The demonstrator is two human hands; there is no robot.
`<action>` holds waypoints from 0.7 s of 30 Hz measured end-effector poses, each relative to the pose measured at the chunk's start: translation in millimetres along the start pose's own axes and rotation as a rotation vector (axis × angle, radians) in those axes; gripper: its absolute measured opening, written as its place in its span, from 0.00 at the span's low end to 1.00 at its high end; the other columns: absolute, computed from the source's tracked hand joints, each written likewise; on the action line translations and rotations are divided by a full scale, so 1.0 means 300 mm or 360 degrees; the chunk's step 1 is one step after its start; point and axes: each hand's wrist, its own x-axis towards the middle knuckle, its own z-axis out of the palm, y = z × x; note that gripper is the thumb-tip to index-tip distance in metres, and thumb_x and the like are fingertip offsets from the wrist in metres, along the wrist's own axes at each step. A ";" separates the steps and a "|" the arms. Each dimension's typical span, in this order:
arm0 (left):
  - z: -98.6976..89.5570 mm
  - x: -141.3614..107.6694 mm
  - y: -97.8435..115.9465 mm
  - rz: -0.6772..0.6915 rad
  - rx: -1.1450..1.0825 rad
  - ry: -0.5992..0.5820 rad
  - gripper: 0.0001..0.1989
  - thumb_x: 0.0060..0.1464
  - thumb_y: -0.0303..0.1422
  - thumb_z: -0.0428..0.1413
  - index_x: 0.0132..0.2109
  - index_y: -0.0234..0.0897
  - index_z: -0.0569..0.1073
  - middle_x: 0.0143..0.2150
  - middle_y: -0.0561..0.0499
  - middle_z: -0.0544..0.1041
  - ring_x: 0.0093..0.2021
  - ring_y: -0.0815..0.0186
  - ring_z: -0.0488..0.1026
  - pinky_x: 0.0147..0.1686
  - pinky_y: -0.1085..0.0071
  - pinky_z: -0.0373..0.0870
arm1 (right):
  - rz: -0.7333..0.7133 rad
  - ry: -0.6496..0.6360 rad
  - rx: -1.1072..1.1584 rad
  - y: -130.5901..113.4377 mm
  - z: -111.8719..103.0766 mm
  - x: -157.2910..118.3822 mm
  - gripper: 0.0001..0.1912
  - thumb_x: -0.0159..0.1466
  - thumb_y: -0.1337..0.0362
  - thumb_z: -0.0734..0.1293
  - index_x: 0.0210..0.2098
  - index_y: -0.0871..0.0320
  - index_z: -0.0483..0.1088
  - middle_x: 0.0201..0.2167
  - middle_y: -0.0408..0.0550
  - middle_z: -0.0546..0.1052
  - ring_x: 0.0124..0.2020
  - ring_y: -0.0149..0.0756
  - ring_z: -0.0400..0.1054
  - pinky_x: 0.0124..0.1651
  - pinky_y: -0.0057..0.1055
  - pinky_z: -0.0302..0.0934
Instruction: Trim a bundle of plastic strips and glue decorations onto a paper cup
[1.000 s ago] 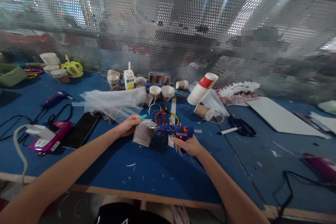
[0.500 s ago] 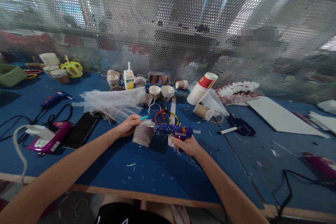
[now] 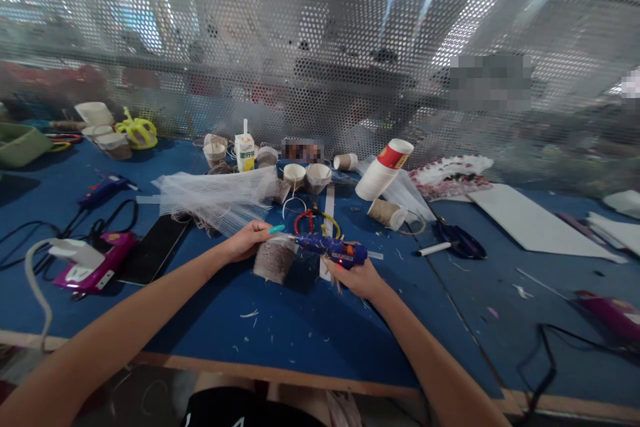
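Note:
My left hand (image 3: 250, 240) pinches the rim of a cup wrapped in greyish-brown twine (image 3: 274, 261), which is tilted just above or on the blue table. A teal cover or strip (image 3: 276, 229) shows at that hand's fingertips; I cannot tell which. My right hand (image 3: 357, 273) is wrapped around a blue hot glue gun (image 3: 325, 247) with a small red light lit. Its nozzle points left and meets the cup's upper edge, and a clear glue stick (image 3: 375, 255) juts from the back. Loose strands hang below the right hand's fingers.
White mesh sheets (image 3: 215, 193) lie beyond my left hand. Behind are paper cups (image 3: 319, 177), a drink carton (image 3: 245, 151) and a leaning cup stack (image 3: 377, 177). Scissors (image 3: 465, 243) lie right; a magenta glue gun (image 3: 95, 267) lies left. A perforated metal screen (image 3: 320, 47) stands behind the table.
The twine-wrapped cup has turned and shifted slightly right in my left hand. The glue gun stays at its upper edge, nearly unmoved.

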 end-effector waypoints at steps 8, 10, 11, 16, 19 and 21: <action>0.000 0.003 0.002 0.0014 -0.0007 0.0032 0.20 0.29 0.42 0.68 0.20 0.28 0.73 0.16 0.53 0.71 0.17 0.74 0.64 0.21 0.76 0.57 | 0.0076 -0.0070 0.0086 -0.002 0.015 -0.002 0.14 0.46 0.56 0.70 0.20 0.57 0.63 0.12 0.39 0.67 0.14 0.28 0.62 0.19 0.26 0.61; -0.001 0.004 0.002 0.0016 -0.0008 0.0036 0.20 0.29 0.42 0.68 0.20 0.28 0.73 0.16 0.53 0.71 0.17 0.74 0.64 0.22 0.76 0.57 | 0.0076 -0.0059 0.0096 -0.007 0.012 0.002 0.14 0.46 0.55 0.70 0.20 0.58 0.65 0.15 0.42 0.70 0.17 0.30 0.65 0.23 0.28 0.64; -0.002 0.004 0.002 0.0017 -0.0008 0.0037 0.20 0.30 0.42 0.68 0.21 0.28 0.74 0.16 0.52 0.71 0.18 0.74 0.64 0.22 0.76 0.58 | 0.0059 -0.0060 0.0101 -0.010 0.010 0.003 0.14 0.46 0.55 0.71 0.21 0.59 0.66 0.16 0.43 0.71 0.18 0.31 0.66 0.25 0.29 0.65; -0.003 0.006 0.001 0.0035 -0.0005 0.0037 0.20 0.30 0.42 0.68 0.20 0.28 0.72 0.17 0.52 0.71 0.19 0.73 0.65 0.22 0.76 0.58 | 0.0054 -0.0108 0.0129 -0.011 0.006 0.001 0.17 0.46 0.52 0.71 0.23 0.60 0.68 0.17 0.44 0.71 0.15 0.28 0.62 0.17 0.26 0.60; -0.005 0.006 -0.001 0.0033 0.0020 0.0028 0.20 0.30 0.42 0.68 0.20 0.28 0.72 0.16 0.53 0.70 0.18 0.74 0.63 0.22 0.76 0.57 | 0.0092 -0.0083 0.0153 -0.003 0.008 0.000 0.19 0.46 0.51 0.71 0.25 0.60 0.67 0.17 0.43 0.71 0.13 0.27 0.60 0.14 0.26 0.58; -0.007 0.007 -0.002 0.0038 0.0035 0.0025 0.21 0.30 0.42 0.68 0.19 0.28 0.71 0.16 0.54 0.68 0.18 0.75 0.62 0.22 0.76 0.56 | 0.0123 -0.0060 0.0137 0.002 0.008 0.000 0.19 0.45 0.51 0.71 0.25 0.59 0.67 0.16 0.42 0.70 0.12 0.27 0.60 0.14 0.27 0.58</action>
